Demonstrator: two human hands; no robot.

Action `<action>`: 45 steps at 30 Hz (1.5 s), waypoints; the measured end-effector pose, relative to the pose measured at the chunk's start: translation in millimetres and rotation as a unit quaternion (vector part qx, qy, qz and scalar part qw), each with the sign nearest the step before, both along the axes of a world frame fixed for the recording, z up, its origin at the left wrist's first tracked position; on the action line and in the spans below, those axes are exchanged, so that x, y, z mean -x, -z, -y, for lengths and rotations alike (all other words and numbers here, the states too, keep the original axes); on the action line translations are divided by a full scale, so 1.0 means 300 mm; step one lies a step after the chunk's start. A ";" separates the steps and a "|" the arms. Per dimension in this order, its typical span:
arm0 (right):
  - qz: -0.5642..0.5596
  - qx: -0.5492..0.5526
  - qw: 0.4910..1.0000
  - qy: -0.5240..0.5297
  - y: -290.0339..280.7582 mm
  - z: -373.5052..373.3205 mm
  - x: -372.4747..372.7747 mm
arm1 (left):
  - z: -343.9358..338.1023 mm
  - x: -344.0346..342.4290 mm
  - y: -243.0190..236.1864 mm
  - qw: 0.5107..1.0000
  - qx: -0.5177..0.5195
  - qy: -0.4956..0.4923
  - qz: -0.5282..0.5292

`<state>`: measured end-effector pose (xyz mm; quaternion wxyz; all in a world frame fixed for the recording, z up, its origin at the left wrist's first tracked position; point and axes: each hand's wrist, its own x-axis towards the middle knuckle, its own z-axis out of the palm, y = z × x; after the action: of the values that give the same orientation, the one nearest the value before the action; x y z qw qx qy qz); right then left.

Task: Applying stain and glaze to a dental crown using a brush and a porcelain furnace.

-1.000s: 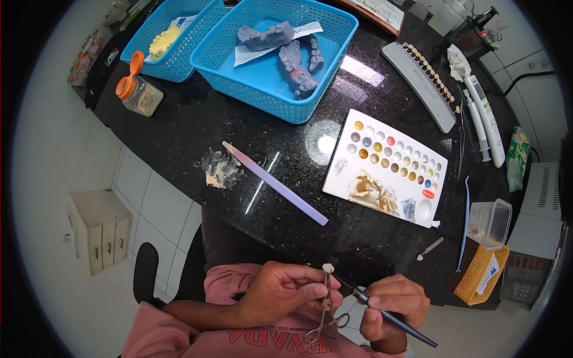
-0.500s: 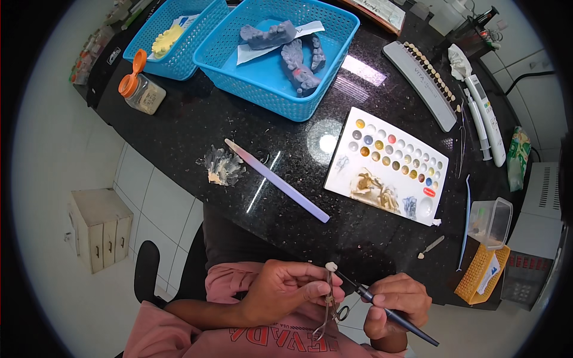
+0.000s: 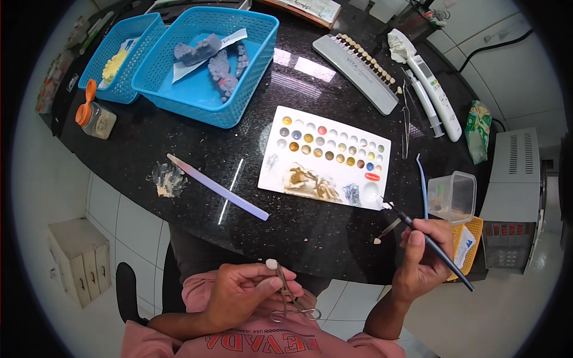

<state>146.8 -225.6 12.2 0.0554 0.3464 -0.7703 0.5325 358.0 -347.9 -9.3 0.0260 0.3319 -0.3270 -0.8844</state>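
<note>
A slim hemostat (image 3: 285,291) is in my left hand (image 3: 236,295), its ring handles pointing down toward my shirt. At its tip sits a small whitish dental crown (image 3: 272,264), just above my fingers. My right hand (image 3: 424,262) grips a fine brush (image 3: 440,253) by its black handle, pen-like. The brush's tip is at the near right corner of the white palette (image 3: 343,173), beside a scrap of white tissue (image 3: 387,206); whether it touches is hard to tell. Coloured wells and brown and blue smears cover the palette.
A purple file-like stick (image 3: 221,190) lies by a smeared patch (image 3: 169,180). Farther back are a blue basket (image 3: 179,98) with grey dental models, an orange-capped jar (image 3: 98,122) and a tooth shade guide (image 3: 358,71). A clear box (image 3: 453,197) and yellow basket (image 3: 474,230) stand right.
My right hand has carried the brush away from the crown, rightward and up to the palette's corner. My left hand still holds the hemostat. The whole view has shifted.
</note>
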 end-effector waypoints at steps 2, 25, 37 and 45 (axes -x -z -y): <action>-0.006 -0.027 1.000 -0.004 -0.006 -0.001 0.010 | -0.002 0.004 -0.001 1.000 0.006 0.005 -0.006; 0.017 0.008 1.000 -0.020 0.014 0.002 -0.008 | 0.026 0.004 0.000 0.999 0.029 -0.003 -0.019; 0.073 0.033 0.959 -0.273 0.038 0.087 -0.228 | 0.052 -0.020 0.023 0.993 -0.110 0.022 -0.037; 0.069 0.001 0.956 -0.287 0.036 0.102 -0.219 | 0.052 -0.030 0.045 0.989 -0.122 0.030 -0.082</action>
<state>212.5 -256.2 1.3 -0.1524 0.5153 -0.6402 0.5490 367.1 -363.5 -22.8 -0.0148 0.2486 -0.2231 -0.9425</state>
